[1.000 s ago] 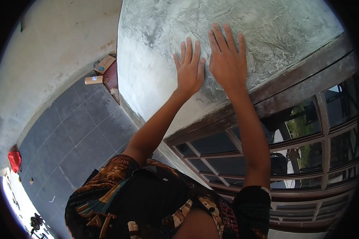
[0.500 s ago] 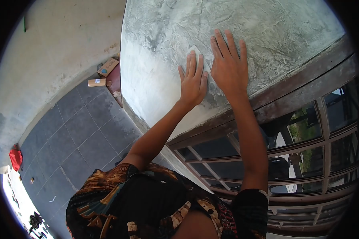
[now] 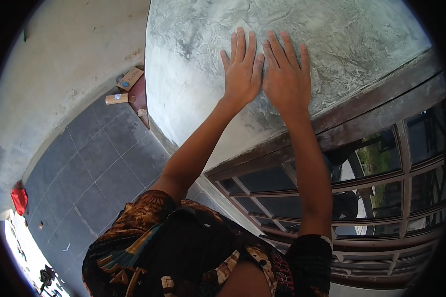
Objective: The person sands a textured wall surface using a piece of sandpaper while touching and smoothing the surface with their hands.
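Note:
Flat against the grey, mottled plaster wall (image 3: 342, 29) lies my left hand (image 3: 242, 74), its fingers stretched out and slightly spread. Just past its middle fingertips shows the pale corner of a thin flat piece (image 3: 241, 23); the rest is hidden under the hand, and its kind cannot be made out. My right hand (image 3: 287, 81) rests palm down on the same wall, immediately right of the left one, fingers straight and apart. Nothing shows in or under it. The plaster around both hands has rough, creased trowel-like marks.
Below the plaster runs a dark wooden frame (image 3: 376, 106) above glass panes (image 3: 369, 158). Grey floor tiles (image 3: 104, 158) lie at left. A cardboard box (image 3: 130, 79) and a tan packet (image 3: 116, 99) sit in the corner. A red bag (image 3: 19, 199) is at far left.
My left hand has slid up the wall with the pale piece under it, now level with the right hand. My right hand has shifted only slightly.

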{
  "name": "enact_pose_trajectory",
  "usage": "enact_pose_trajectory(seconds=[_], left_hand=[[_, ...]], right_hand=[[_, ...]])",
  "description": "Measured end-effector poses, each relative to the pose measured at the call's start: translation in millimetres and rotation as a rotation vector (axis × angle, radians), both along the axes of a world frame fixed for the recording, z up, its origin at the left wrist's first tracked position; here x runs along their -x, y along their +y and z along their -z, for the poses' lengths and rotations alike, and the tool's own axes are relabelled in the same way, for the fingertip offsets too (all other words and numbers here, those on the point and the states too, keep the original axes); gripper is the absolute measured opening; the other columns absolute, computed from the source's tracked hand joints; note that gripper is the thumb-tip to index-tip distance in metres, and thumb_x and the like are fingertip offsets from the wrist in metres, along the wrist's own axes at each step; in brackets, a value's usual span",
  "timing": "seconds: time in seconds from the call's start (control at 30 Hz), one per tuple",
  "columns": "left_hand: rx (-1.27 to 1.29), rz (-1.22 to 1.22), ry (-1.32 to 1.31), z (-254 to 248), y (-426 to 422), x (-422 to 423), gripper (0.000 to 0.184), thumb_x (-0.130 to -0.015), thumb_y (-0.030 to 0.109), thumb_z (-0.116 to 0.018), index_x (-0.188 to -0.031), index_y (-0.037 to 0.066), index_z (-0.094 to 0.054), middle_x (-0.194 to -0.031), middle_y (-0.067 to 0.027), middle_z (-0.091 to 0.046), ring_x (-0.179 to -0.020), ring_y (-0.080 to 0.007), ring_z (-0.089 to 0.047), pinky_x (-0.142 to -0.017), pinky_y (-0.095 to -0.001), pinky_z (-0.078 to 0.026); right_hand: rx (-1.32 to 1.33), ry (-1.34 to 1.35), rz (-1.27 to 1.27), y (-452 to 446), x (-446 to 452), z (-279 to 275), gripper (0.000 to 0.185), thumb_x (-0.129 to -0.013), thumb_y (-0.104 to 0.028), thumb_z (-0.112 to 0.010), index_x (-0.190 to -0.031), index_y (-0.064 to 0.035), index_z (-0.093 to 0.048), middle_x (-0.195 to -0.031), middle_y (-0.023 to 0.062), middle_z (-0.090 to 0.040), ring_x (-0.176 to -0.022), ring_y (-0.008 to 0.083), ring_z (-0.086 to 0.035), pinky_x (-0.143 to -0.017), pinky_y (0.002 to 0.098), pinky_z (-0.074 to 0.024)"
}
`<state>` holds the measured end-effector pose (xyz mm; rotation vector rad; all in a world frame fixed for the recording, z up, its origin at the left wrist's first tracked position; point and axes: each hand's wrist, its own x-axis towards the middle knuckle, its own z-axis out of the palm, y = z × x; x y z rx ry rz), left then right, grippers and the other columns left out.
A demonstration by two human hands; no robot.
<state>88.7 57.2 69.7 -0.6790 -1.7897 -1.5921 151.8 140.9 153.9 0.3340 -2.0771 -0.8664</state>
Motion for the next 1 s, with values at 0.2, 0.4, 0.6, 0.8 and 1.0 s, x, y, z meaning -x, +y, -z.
enact_pose_trajectory(seconds=[0.2, 0.4, 0.6, 0.8, 1.0], left_hand=[[0.170, 0.059, -0.075, 53.8, 13.2, -31.7, 0.057, -0.104, 0.024, -0.040, -0.156, 0.005, -0.027, -0.165, -0.0233, -0.011, -0.152, -0.0446, -0.010, -0.114, -0.0703, -0.004], [0.100, -0.055, -0.013, 18.2, 2.6, 0.0, 0.057, -0.106, 0.026, -0.035, -0.158, 0.005, -0.024, -0.166, -0.0221, -0.009, -0.153, -0.0427, -0.008, -0.116, -0.0668, -0.003], [0.170, -0.028, -0.112, 42.5, 1.2, -9.8, 0.057, -0.105, 0.023, -0.036, -0.157, 0.003, -0.024, -0.166, -0.0221, -0.008, -0.153, -0.0415, -0.008, -0.115, -0.0674, -0.003], [0.170, 0.004, -0.136, 90.5, 12.5, -30.2, 0.059, -0.105, 0.023, -0.036, -0.158, 0.003, -0.021, -0.166, -0.0223, -0.006, -0.153, -0.0408, -0.005, -0.115, -0.0670, -0.001], [0.098, -0.028, -0.135, 57.1, -4.3, 5.0, 0.056, -0.106, 0.024, -0.034, -0.157, 0.005, -0.024, -0.166, -0.0221, -0.009, -0.153, -0.0424, -0.007, -0.115, -0.0684, 0.000]], right_hand=[[0.004, -0.006, -0.011, -0.3, 0.0, -2.6, 0.042, -0.086, -0.027, -0.065, -0.125, -0.0120, -0.068, -0.146, -0.0009, -0.053, -0.143, 0.0188, -0.037, -0.118, 0.0477, -0.0289], [0.005, 0.016, -0.040, 1.9, 1.3, -0.1, 0.038, -0.087, -0.023, -0.062, -0.122, -0.0110, -0.069, -0.143, 0.0001, -0.056, -0.141, 0.0191, -0.041, -0.117, 0.0481, -0.0293], [0.027, -0.008, -0.054, 0.4, -2.0, 0.6, 0.037, -0.086, -0.020, -0.061, -0.121, -0.0100, -0.070, -0.142, 0.0004, -0.056, -0.141, 0.0198, -0.041, -0.118, 0.0481, -0.0295], [0.051, -0.004, -0.084, 0.5, -1.0, 0.4, 0.037, -0.085, -0.018, -0.062, -0.120, -0.0089, -0.070, -0.142, 0.0012, -0.056, -0.141, 0.0203, -0.041, -0.118, 0.0479, -0.0294], [0.068, -0.017, -0.089, 0.1, -1.0, -0.1, 0.037, -0.084, -0.018, -0.063, -0.118, -0.0087, -0.071, -0.142, 0.0014, -0.057, -0.141, 0.0205, -0.041, -0.118, 0.0481, -0.0291]])
